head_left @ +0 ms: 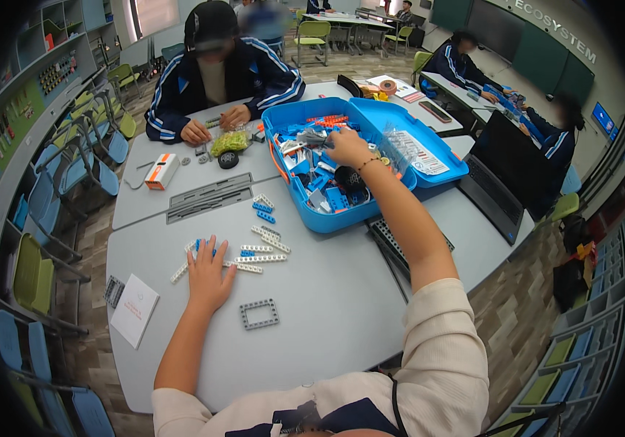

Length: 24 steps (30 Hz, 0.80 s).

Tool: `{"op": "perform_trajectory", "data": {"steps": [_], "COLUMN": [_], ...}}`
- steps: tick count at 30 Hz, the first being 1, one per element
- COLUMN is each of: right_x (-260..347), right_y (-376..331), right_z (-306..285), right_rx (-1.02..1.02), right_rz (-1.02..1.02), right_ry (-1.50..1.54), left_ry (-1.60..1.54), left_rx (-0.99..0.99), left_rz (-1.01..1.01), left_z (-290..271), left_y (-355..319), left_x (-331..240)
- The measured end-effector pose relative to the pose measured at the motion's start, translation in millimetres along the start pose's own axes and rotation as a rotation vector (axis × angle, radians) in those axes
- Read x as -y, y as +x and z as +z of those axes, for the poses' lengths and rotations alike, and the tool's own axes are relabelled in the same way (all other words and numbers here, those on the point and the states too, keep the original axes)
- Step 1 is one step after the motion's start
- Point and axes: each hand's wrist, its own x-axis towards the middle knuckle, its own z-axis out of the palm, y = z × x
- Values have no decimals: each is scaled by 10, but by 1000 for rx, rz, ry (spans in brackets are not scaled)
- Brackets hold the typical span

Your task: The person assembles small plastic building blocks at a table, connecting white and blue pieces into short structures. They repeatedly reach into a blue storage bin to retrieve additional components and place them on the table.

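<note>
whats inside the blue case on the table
The open blue case holds a jumble of blue, white, grey and orange building pieces plus a black wheel. The right hand reaches in and covers the pieces beneath it; the lower layers are hidden too.

Glossy blue plastic case [305, 211] at twelve o'clock — matt white plastic beams [260, 258], smooth grey tabletop [327, 306] — cream cloth sleeve [440, 342]

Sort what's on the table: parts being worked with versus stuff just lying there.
In hand: left hand on white beams; right hand in blue parts case.
Lying about: grey frame, booklet, laptop, white-orange block.
</note>
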Motion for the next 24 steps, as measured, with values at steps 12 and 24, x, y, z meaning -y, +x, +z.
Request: {"op": "perform_trajectory", "data": {"steps": [12,24], "right_x": [-218,-281], "right_y": [271,310], "right_z": [347,231], "right_rx": [226,44], "right_rz": [146,212], "right_ry": [22,1022], "left_ry": [-39,-42], "left_rx": [47,35], "left_rz": [46,73], "left_z": [-47,-62], "left_y": [41,24], "left_x": [-15,-4]}}
